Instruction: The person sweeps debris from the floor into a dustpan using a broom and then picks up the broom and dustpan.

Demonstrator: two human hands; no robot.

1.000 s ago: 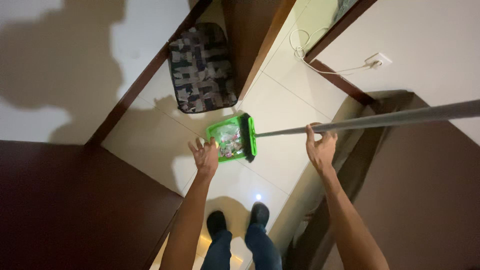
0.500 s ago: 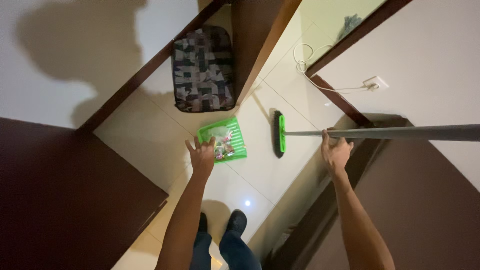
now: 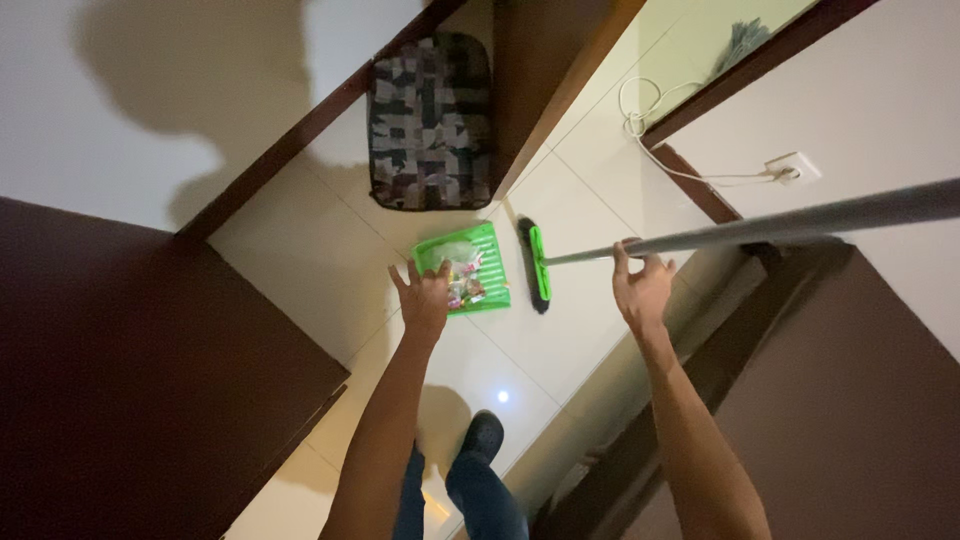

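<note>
A person's right hand [image 3: 640,290] grips the grey handle of a broom [image 3: 700,235], whose green head rests on the tiled floor [image 3: 570,340] just beside a green dustpan [image 3: 470,265] holding litter. The left hand [image 3: 425,297] hovers over the dustpan, fingers spread and released, near a patchwork mat [image 3: 430,120]

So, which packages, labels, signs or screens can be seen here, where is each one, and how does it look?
Wrappers: small crumpled packets, pink, white and clear, heaped in the green dustpan on the floor, just past the left hand.
No labels, signs or screens are in view.
Print on the wrappers is too small to make out.
</note>
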